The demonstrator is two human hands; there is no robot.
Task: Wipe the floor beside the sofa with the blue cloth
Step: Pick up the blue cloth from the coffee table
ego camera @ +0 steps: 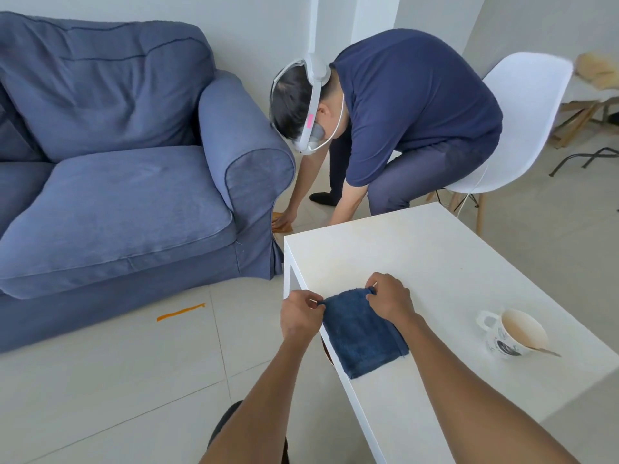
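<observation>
**Desk:** What did you have on the far left?

**Operator:** I saw the blue sofa [110, 182] filling that side, its rolled arm toward the middle of the room. On the pale tiled floor [110, 373] in front of it lay a short orange strip [181, 311], apart from the sofa's skirt.

**Desk:** And further in?

**Operator:** Beyond the sofa arm a second person [395, 122] in a dark blue shirt sat on a white chair [526, 122] and bent forward, one hand low on the floor by something orange-brown right at the sofa's corner (I couldn't tell what it was).

**Desk:** The cloth?

**Operator:** The blue cloth [363, 333] lay folded flat on the white counter [435, 256], at its near left edge, one side hanging just over the rim. It wasn't on the floor yet.

**Desk:** Grips?

**Operator:** My left hand [301, 316] had its grip pinched shut on the cloth's far left corner, just off the counter's edge. My right hand [390, 298] was pinched closed on the far right corner, knuckles over the cloth. Both forearms reached in from the bottom.

**Desk:** Anything right of that?

**Operator:** A patterned mug [512, 333] stood on the counter, well apart from the cloth, with a spoon [544, 351] leaning out over its rim.
</observation>
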